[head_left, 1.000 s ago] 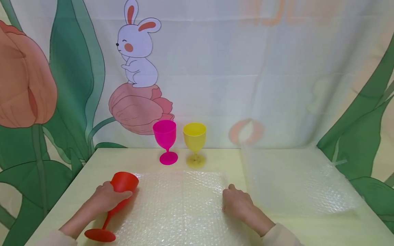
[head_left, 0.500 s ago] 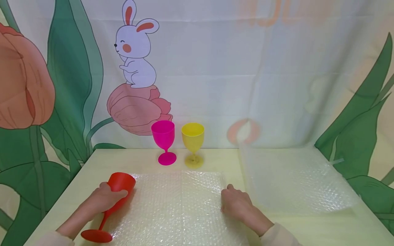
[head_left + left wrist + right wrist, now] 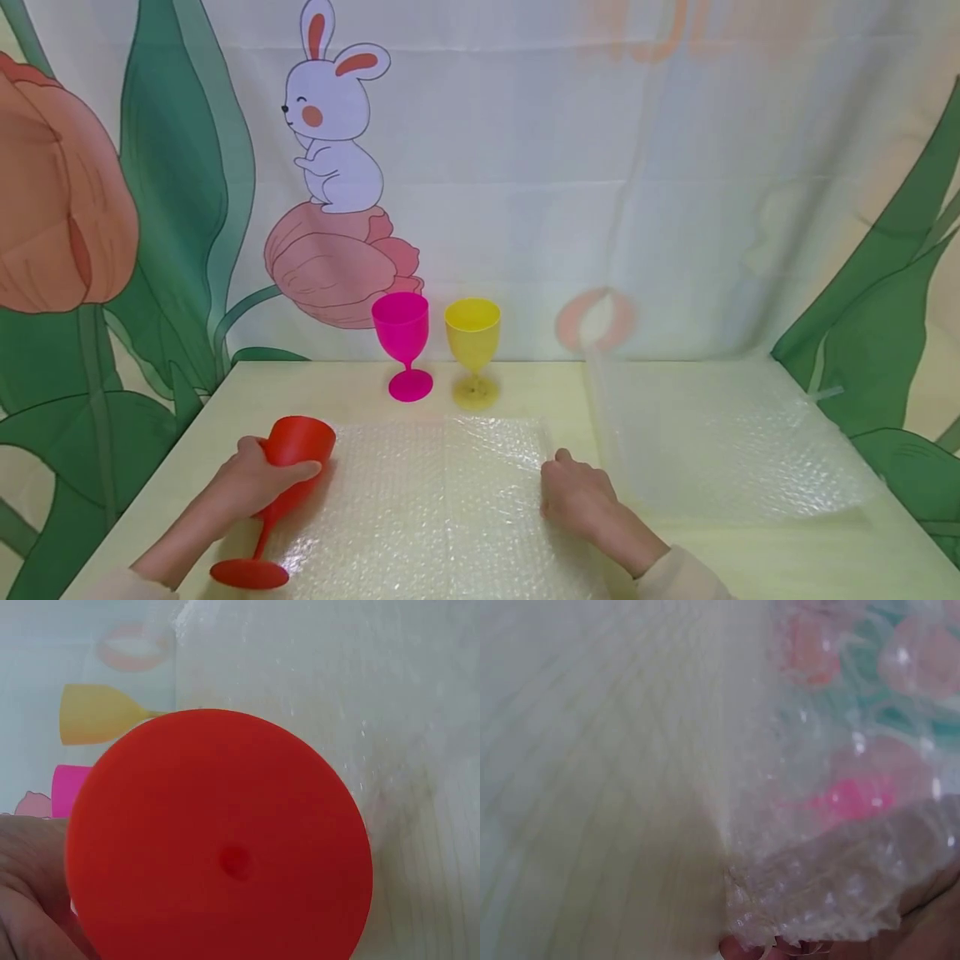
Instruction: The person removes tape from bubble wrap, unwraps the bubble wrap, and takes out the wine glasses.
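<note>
My left hand (image 3: 251, 483) grips a red plastic goblet (image 3: 302, 442) round its bowl, thumb across the near side. The goblet leans, its bowl up and away and its round foot low toward me, over the left part of a bubble wrap sheet (image 3: 420, 500). In the left wrist view the underside of the goblet's foot (image 3: 217, 802) hides most of the bowl. My right hand (image 3: 581, 496) pinches the sheet's right edge with curled fingers. The right wrist view shows the bubble wrap (image 3: 832, 892) raised and folded at those fingertips.
A magenta goblet (image 3: 401, 329) and a yellow goblet (image 3: 473, 329) stand upright at the table's back edge. Another bubble wrap sheet (image 3: 712, 450) lies at the right. Behind the table (image 3: 750, 567) hangs a printed cloth (image 3: 510, 167) with a rabbit and tulips.
The red goblet has come slightly more upright in my left hand, its foot shifting a little to the right. My right hand keeps its place at the sheet's edge.
</note>
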`<state>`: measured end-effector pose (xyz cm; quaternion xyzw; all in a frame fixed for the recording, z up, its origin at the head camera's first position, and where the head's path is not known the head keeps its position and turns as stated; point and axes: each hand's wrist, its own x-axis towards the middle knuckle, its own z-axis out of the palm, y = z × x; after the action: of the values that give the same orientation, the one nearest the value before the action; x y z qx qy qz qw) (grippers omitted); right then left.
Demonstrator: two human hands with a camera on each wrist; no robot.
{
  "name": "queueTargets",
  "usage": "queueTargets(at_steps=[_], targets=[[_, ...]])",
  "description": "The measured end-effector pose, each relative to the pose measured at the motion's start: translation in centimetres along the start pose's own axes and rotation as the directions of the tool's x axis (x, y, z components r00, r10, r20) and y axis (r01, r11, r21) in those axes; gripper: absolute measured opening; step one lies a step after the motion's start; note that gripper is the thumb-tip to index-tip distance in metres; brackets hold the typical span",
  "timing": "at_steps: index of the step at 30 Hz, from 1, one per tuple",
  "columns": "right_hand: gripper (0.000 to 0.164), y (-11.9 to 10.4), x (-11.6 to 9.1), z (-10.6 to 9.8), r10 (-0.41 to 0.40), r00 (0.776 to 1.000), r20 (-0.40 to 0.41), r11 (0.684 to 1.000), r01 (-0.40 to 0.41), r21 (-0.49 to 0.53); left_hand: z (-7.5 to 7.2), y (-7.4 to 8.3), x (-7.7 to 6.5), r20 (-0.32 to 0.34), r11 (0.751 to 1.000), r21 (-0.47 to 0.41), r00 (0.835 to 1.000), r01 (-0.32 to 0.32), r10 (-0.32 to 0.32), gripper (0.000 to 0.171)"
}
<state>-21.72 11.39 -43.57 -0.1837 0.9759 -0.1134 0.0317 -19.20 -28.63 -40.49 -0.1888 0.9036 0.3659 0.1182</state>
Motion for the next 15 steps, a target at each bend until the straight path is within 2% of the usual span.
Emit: queueTargets(at_steps=[7, 15], targets=[[0.02, 0.0, 0.0, 0.0, 0.005, 1.0, -0.005, 1.0, -0.005, 0.012, 0.1, 1.1, -0.6, -0.018, 0.997, -0.067, 1.0, -0.026, 0.025, 0.104], [0.021, 0.1, -0.1, 0.0, -0.019, 1.0, -0.014, 0.999, 0.019, 0.027, -0.4, 2.0, -2.1, -0.03, 0.992, -0.119, 0.999, -0.039, 0.035, 0.103]])
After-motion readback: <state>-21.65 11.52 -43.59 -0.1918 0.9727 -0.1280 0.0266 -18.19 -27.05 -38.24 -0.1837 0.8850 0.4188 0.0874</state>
